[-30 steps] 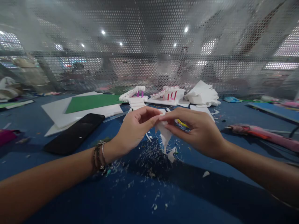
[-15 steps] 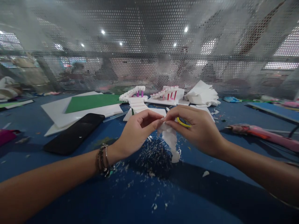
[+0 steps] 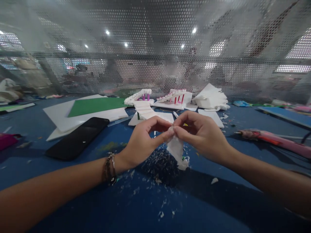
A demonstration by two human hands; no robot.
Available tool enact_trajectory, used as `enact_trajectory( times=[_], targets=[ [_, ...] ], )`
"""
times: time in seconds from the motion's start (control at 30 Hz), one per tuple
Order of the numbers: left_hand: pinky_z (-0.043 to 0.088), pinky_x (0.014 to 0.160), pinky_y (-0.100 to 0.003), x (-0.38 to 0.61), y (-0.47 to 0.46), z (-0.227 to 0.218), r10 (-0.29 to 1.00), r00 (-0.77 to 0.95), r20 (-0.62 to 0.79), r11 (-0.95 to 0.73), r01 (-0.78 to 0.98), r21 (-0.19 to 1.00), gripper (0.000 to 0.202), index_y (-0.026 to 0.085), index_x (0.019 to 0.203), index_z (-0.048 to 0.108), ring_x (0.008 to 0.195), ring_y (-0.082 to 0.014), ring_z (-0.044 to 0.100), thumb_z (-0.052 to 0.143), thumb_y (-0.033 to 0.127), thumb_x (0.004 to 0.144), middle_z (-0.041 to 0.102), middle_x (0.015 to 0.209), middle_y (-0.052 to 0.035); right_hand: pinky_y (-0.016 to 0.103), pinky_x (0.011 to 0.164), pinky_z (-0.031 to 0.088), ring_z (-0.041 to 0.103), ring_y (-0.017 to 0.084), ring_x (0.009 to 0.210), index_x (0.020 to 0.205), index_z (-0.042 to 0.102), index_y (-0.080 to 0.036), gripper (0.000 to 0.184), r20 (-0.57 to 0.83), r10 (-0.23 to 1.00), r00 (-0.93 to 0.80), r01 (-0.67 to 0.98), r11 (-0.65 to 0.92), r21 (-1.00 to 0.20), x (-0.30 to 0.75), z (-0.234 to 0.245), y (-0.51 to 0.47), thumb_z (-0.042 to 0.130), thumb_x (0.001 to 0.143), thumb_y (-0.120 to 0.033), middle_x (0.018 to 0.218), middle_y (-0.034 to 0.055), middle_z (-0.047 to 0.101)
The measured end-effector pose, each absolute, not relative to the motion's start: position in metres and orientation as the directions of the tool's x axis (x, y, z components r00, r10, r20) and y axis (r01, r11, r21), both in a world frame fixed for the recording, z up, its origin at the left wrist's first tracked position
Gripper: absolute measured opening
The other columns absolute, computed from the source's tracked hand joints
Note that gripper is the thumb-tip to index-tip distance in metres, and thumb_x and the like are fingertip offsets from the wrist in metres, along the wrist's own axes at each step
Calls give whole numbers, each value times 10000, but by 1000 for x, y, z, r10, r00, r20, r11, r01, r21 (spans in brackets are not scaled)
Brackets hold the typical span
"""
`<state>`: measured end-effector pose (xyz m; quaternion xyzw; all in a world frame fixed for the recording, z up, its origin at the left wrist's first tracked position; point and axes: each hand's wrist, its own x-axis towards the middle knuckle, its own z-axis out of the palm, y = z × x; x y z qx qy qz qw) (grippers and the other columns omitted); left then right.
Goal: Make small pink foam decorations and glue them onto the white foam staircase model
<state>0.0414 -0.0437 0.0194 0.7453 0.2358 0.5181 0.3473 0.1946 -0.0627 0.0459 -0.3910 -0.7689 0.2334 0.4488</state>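
My left hand [image 3: 143, 141] and my right hand [image 3: 203, 134] meet above the blue table [image 3: 73, 200], fingertips pinched together on the top of a small ragged white foam piece [image 3: 177, 151] that hangs down between them. My left wrist wears dark bracelets [image 3: 109, 168]. Under the foam piece lies a scatter of white foam crumbs [image 3: 155, 168] on the table.
A black phone [image 3: 79, 137] lies to the left beside white sheets and a green sheet [image 3: 97, 105]. Two white stair models with pink posts [image 3: 159, 97] and a stack of white foam [image 3: 211, 97] stand at the back. A pink glue gun [image 3: 272, 139] lies right. Perforated metal mesh [image 3: 155, 48] closes the far side.
Both hands have stayed pinched on the foam piece, working it between the fingertips; they have shifted slightly right and the piece now hangs lower, close to the crumbs.
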Motion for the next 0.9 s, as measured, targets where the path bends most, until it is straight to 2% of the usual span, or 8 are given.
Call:
enact_trajectory(
  times=[0.23, 0.4, 0.53, 0.67, 0.73, 0.9],
  targets=[
    [463, 662, -184, 42, -41, 21, 736, 375, 563, -586, -63, 808, 87, 161, 791, 565, 705, -89, 563, 589, 212, 725, 599, 763, 1, 185, 458, 378, 457, 51, 512, 665, 488, -148, 70, 431, 852, -298, 229, 502, -834, 195, 46, -60, 542, 695, -181, 602, -37, 488],
    [442, 661, -156, 41, -40, 23, 736, 410, 539, -536, -133, 834, 90, 170, 802, 543, 710, -69, 534, 585, 182, 724, 558, 763, 20, 207, 483, 388, 474, 64, 537, 632, 475, -147, 125, 409, 865, -290, 166, 466, -869, 196, 44, -58, 567, 689, -210, 632, -14, 522],
    [436, 638, -143, 41, -40, 25, 748, 421, 513, -477, -197, 857, 137, 182, 831, 503, 713, -66, 520, 577, 146, 721, 526, 771, 26, 186, 477, 386, 463, 50, 525, 640, 467, -150, 127, 423, 859, -288, 102, 467, -878, 196, 42, -59, 568, 700, -198, 612, -34, 507],
    [436, 637, -150, 41, -39, 25, 759, 419, 498, -445, -224, 867, 169, 185, 850, 495, 724, -75, 521, 576, 123, 715, 528, 766, 21, 161, 504, 391, 479, 42, 565, 741, 504, -149, 68, 416, 859, -298, 73, 455, -887, 196, 41, -58, 562, 708, -164, 654, -40, 516],
    [430, 645, -144, 40, -38, 25, 762, 419, 494, -433, -238, 870, 169, 188, 850, 501, 730, -71, 518, 572, 110, 717, 531, 769, 25, 163, 539, 405, 504, 48, 612, 808, 524, -150, 104, 409, 861, -301, 70, 448, -891, 196, 42, -58, 562, 711, -160, 700, -29, 542],
    [411, 658, -137, 38, -32, 21, 726, 469, 503, -385, -329, 862, 186, 212, 883, 521, 720, -57, 504, 564, 110, 734, 528, 758, 42, 163, 539, 413, 509, 48, 583, 696, 558, -140, 70, 415, 870, -266, 125, 458, -880, 194, 44, -59, 591, 696, -202, 656, -27, 559]
  ],
)
